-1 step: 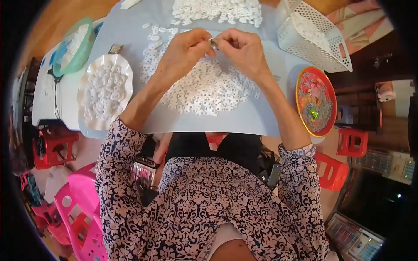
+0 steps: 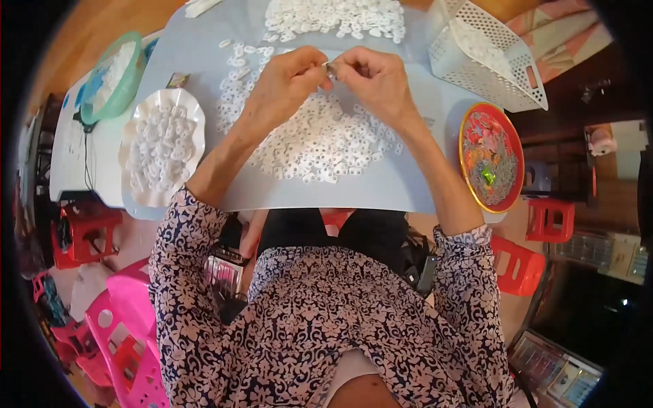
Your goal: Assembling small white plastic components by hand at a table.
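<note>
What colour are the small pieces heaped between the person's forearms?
The small pieces are white, many with a greyish spot; best seen in the head view.

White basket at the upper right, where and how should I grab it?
Likely best by the slotted end of the white basket, coming from the right: the handle slot there offers an opening to hook into. The white contents suggest supporting its perforated side too.
</note>
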Tool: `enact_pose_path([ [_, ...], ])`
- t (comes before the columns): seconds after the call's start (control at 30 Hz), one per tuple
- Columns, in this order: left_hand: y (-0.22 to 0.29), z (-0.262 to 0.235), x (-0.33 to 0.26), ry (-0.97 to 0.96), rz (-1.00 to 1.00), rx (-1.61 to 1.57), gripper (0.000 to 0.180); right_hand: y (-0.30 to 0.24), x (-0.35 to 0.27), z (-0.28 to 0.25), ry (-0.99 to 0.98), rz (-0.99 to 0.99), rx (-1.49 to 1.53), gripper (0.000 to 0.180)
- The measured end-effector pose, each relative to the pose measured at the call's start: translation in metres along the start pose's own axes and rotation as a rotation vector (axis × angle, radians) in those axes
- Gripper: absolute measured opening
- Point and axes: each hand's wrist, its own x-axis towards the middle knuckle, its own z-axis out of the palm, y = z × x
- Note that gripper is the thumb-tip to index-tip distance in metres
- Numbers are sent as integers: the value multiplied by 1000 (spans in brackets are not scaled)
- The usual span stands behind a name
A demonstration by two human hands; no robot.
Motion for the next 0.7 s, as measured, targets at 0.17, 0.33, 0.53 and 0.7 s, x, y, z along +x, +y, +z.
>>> enact_pose_path([
  [0.17, -13, 8, 2, -61, -36, -83, 18, 13, -16, 0, 19, 18, -34, 10],
  [0.33, -15, 16, 3, -34, -44, -57, 15, 9, -24, -19, 49, -15, -232, 11],
  [0.53, -24, 9, -3, 48, -16, -104, 13, 33, -19, -43, 106, -133, -426, 11],
  [0.7, -25, 13, -2, 52, -59, -82, 12, 36, -2, -61, 134, -80, -545, 11],
])
